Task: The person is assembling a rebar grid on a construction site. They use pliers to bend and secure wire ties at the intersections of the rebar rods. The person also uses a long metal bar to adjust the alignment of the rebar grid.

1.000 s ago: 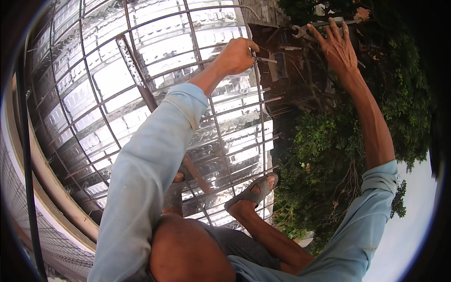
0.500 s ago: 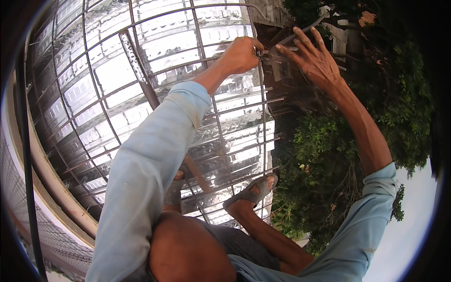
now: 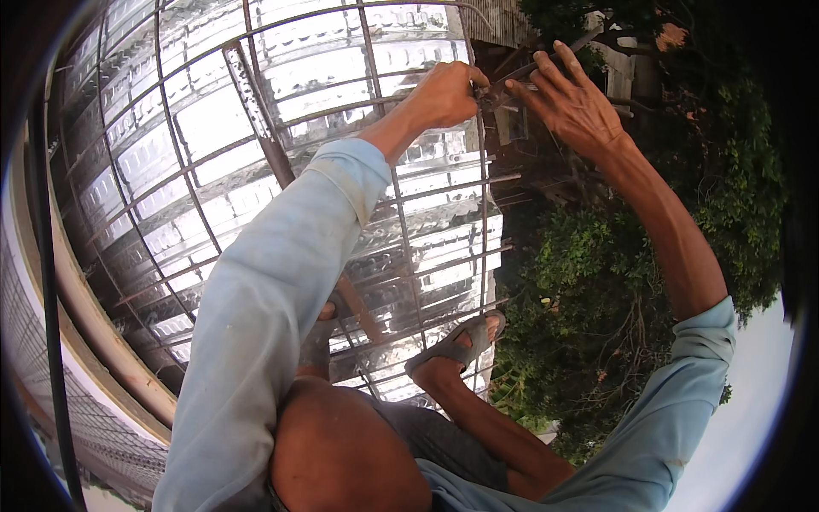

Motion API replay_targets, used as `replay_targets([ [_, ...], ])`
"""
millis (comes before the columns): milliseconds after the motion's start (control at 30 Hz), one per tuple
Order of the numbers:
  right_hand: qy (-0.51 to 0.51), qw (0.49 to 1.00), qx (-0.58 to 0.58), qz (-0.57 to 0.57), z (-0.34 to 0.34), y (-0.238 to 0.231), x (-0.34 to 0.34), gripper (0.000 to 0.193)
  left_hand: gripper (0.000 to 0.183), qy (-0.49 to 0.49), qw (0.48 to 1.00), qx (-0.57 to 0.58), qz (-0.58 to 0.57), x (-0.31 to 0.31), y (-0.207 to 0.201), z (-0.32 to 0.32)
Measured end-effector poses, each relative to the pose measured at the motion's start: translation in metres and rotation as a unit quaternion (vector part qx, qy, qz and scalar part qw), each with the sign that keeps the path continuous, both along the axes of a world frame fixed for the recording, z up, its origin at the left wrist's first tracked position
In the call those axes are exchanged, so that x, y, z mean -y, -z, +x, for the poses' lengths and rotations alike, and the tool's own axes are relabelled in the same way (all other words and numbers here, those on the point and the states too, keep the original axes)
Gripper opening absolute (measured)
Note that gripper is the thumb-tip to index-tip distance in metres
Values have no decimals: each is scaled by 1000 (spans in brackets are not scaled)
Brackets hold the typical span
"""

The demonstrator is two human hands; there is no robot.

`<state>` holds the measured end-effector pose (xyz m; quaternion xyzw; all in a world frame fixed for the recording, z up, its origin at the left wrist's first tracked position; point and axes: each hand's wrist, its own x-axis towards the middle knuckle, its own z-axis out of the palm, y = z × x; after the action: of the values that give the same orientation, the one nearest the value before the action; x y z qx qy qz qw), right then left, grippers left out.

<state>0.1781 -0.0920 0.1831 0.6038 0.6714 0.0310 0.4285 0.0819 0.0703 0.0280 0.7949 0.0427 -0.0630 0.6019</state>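
My left hand [image 3: 445, 96] is closed at the outer edge of a rebar grid [image 3: 403, 218], where bars cross. Thumb and forefinger pinch together there, and what lies between them is too small to make out. Just right of it, my right hand [image 3: 573, 107] is on a dark metal hand tool [image 3: 587, 40] that looks like pincers with spread handles. The tool's head meets the grid edge beside my left fingertips. My right fingers reach long over one handle, and the hand partly hides the tool.
Shiny ribbed metal sheets [image 3: 217, 128] lie under the grid. A speckled metal bar [image 3: 247, 94] slants across it. My sandaled foot [image 3: 461, 346] stands near the right edge, beyond which are leafy trees [image 3: 589, 290] and a drop. A pale beam [image 3: 115, 346] curves along the left.
Both hands and the grid edge have shifted slightly right in the view. The right fingers have moved a little along the tool, while the left hand stays closed at the same crossing.
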Motion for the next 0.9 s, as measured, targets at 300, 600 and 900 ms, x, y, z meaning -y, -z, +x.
replay_targets([
  [300,-87,995,-21,48,2,-5,-3,49,43,-4,1000,-13,-13,-3,-7,-4],
  [600,-116,993,19,25,-10,-13,-18,18,44,-1,1000,-10,-22,-2,-3,-2],
  [900,342,919,-191,-32,-19,-7,-30,13,41,-3,1000,3,-25,-5,-3,-3],
])
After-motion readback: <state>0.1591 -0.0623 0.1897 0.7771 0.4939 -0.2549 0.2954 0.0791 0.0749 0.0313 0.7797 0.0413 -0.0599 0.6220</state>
